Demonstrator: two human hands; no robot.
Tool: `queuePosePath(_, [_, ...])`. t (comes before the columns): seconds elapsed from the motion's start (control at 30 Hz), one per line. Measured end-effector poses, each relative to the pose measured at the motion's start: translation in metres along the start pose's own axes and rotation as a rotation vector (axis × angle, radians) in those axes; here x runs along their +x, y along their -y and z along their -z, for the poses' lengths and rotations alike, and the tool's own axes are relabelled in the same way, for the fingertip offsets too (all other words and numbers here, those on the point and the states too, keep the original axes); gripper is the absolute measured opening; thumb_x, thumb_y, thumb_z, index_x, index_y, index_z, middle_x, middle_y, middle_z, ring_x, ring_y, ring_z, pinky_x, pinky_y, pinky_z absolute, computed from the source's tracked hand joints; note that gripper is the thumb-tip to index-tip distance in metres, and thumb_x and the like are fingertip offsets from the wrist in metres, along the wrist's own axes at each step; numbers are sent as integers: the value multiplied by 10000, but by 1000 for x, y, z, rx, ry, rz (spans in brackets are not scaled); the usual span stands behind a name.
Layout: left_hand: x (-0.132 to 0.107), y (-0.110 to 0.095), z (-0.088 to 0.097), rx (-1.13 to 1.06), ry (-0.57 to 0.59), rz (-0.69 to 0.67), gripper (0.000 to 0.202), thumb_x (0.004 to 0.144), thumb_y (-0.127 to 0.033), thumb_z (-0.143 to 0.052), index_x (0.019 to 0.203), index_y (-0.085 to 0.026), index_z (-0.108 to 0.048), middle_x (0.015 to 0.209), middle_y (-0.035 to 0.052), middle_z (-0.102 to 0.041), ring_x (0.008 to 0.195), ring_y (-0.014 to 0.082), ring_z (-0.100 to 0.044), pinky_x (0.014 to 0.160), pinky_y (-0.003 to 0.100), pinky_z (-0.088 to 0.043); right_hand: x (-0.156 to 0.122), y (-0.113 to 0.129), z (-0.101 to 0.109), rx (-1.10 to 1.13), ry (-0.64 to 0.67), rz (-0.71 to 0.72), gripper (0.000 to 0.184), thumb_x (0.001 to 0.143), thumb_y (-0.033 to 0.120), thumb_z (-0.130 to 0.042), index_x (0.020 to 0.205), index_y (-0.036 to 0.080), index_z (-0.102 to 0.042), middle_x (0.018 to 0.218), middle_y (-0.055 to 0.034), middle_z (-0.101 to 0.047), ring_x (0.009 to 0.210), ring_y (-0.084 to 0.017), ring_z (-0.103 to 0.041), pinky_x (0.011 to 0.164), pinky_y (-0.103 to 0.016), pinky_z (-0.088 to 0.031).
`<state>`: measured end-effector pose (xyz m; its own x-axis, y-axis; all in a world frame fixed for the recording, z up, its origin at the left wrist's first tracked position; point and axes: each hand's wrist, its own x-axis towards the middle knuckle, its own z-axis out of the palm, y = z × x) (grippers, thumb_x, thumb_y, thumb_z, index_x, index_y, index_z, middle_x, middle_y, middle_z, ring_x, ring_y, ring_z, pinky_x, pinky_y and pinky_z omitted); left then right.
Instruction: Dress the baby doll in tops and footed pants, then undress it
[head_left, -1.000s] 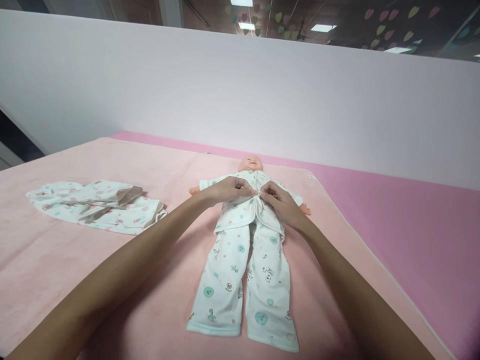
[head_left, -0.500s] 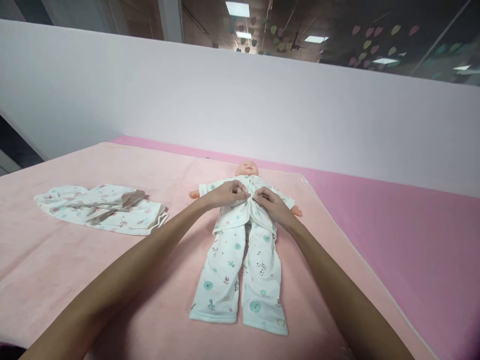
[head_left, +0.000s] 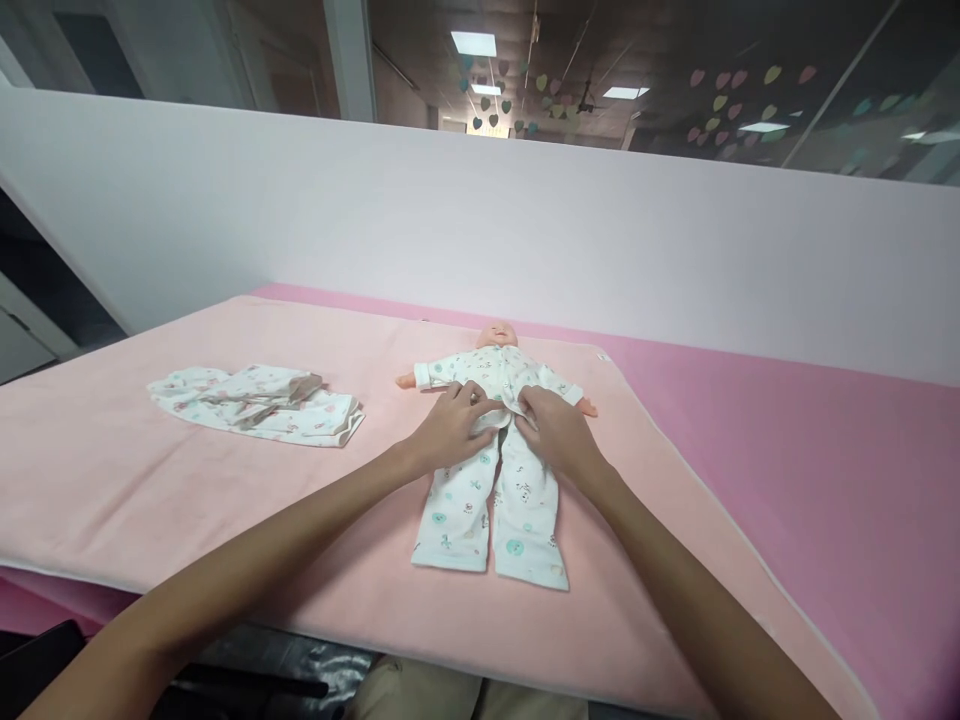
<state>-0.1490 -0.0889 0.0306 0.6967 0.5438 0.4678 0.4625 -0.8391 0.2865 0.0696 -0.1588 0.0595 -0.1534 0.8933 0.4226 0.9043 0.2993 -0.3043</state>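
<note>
A baby doll (head_left: 498, 334) lies on its back with arms spread, its head away from me. It wears a white printed top (head_left: 480, 370) and matching trousers (head_left: 461, 515). My left hand (head_left: 454, 428) pinches the top's lower front edge, thumb and fingers on the cloth. Across from it, my right hand (head_left: 553, 428) grips the other side of the same front edge near the middle. Both hands meet at the doll's belly, just above the trousers' crotch. The fingertips partly cover the fastening, so its detail cannot be made out.
To the left lies a folded pile of similar printed cloth (head_left: 259, 405). A pale pink blanket (head_left: 225, 520) covers much of the darker pink table (head_left: 840, 470). Behind stands a white partition (head_left: 525, 230) with glass above. My lap (head_left: 420, 690) shows below the table's front edge.
Both hands have moved down the front of the top, from the doll's chest to its lower edge. The view has tilted and shifted, bringing the table's front edge and my lap into sight.
</note>
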Motion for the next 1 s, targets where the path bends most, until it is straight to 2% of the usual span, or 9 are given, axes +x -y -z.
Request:
queuePosePath(0.13, [1,-5,3,30,46,-45,438,1007,-327,-543,1417,-293,-694,1228,128,-606,1053,298,-502,1037,497,-432,2,-1,15,-43,50,114,209,1023,312,-515,831,249,-460,818,-44,-582,768,-232,-516,667,-351,-334])
queuePosePath(0.23, [2,-2,9,-74,91,-17,357,995,-327,-551,1278,-288,-765,1187,111,-634,1052,291,-527,1043,490,-435,-4,-2,25,18,182,165,245,1034,375,-539,828,246,-515,819,-35,-595,771,-225,-524,688,-347,-363])
queuePosePath(0.33, [13,9,17,-269,37,98,295,998,-292,-498,1074,-239,-778,1099,83,-687,1019,257,-593,996,417,-465,0,-7,35,151,228,124,264,1046,451,-550,885,247,-600,856,-28,-645,776,-214,-545,714,-350,-410])
queuePosePath(0.47, [48,26,22,-437,-75,341,219,972,-332,-531,981,-204,-709,1056,60,-744,903,213,-649,849,337,-476,36,-24,41,322,137,15,283,1058,477,-522,985,247,-669,986,-42,-727,848,-213,-612,771,-359,-483])
queuePosePath(0.57, [82,34,20,-454,-42,509,199,920,-383,-612,864,-198,-659,932,54,-736,846,213,-648,777,326,-447,70,-40,34,377,130,-53,248,1017,458,-579,1003,233,-684,1047,-62,-749,886,-221,-652,787,-366,-518])
queuePosePath(0.7, [110,40,10,-464,43,523,365,889,-444,-632,642,-217,-489,671,15,-570,666,181,-532,637,323,-355,95,-59,15,406,207,-147,221,959,429,-653,1036,228,-702,929,-48,-740,781,-209,-643,739,-362,-527])
queuePosePath(0.83, [116,50,-1,-505,73,497,449,863,-479,-669,622,-226,-387,618,-19,-434,586,144,-400,587,318,-285,95,-74,-5,476,195,-195,275,947,497,-679,1043,243,-723,790,-3,-673,721,-191,-605,660,-321,-493])
queuePosePath(1.0, [117,62,0,-656,144,490,455,836,-522,-729,612,-205,-491,614,-20,-440,574,128,-393,576,302,-305,94,-85,-19,630,157,-271,313,892,513,-749,1044,240,-751,771,13,-626,691,-164,-568,650,-299,-478])
